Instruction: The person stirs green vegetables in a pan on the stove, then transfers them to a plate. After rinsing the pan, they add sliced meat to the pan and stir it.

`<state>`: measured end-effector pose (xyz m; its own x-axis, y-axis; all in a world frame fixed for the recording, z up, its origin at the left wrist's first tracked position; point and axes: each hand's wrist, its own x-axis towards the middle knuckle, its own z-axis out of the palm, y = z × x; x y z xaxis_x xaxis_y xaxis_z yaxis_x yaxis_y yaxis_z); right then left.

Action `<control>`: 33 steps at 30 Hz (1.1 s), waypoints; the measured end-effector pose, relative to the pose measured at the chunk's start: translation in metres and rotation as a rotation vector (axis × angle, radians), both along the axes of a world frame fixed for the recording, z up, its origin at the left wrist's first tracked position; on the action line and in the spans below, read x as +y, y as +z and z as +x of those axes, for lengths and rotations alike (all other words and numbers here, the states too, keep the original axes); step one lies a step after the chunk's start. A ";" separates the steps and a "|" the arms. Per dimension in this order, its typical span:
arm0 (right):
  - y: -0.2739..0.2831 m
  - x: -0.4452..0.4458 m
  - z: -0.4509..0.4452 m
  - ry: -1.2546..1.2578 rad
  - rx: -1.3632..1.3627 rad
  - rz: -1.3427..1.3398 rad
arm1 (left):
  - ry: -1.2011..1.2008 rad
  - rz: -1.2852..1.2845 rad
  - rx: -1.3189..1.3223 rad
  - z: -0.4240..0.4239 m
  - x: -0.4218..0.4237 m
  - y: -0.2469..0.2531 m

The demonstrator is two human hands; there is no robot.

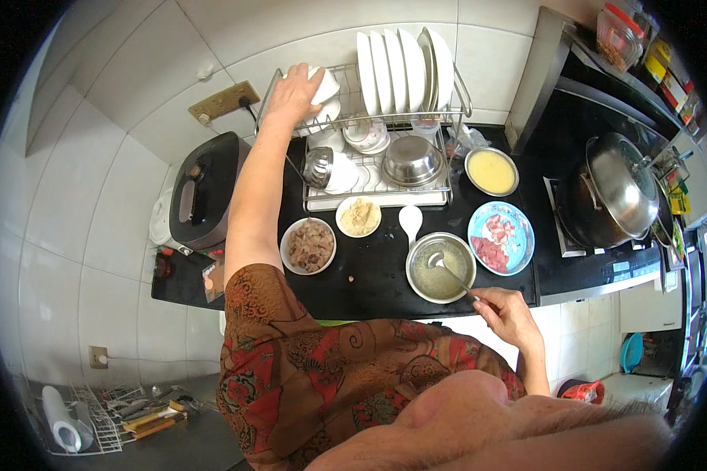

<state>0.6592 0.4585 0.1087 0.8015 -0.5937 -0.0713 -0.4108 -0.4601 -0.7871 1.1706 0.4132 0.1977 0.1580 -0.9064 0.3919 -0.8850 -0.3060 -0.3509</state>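
Note:
My left hand (294, 97) reaches up to the left end of the dish rack's top tier. Its fingers and thumb are around a white bowl (325, 87), and another white bowl (328, 112) is just below. With my right hand (506, 315) I hold the handle of a metal spoon (448, 271). The spoon's head rests in a steel bowl (411, 272) of cloudy, pale yellow-green liquid. A white spoon (410, 219) lies behind that bowl. To its right, a blue plate (527, 235) carries pieces of raw meat (492, 254).
The two-tier wire rack (383, 193) holds upright white plates (383, 73) and an upturned steel bowl (412, 158). Nearby are a bowl of chopped meat (311, 247), a bowl of minced paste (359, 218) and a bowl of yellow liquid (491, 171). A lidded wok (615, 188) sits on the stove.

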 end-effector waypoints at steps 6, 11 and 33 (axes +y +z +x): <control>0.000 0.008 0.001 0.036 -0.020 -0.012 | 0.082 0.101 0.101 0.004 0.003 -0.011; -0.002 0.005 0.001 0.033 -0.131 -0.092 | 0.123 0.109 0.264 0.011 0.005 -0.009; -0.011 0.030 0.010 0.090 -0.084 -0.034 | -0.237 -0.482 1.467 -0.022 -0.094 -0.049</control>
<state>0.6695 0.4883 0.0977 0.8541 -0.5198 0.0175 -0.2997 -0.5194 -0.8003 1.1481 0.3189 0.1484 0.5249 -0.8042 0.2789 -0.3952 0.0600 0.9166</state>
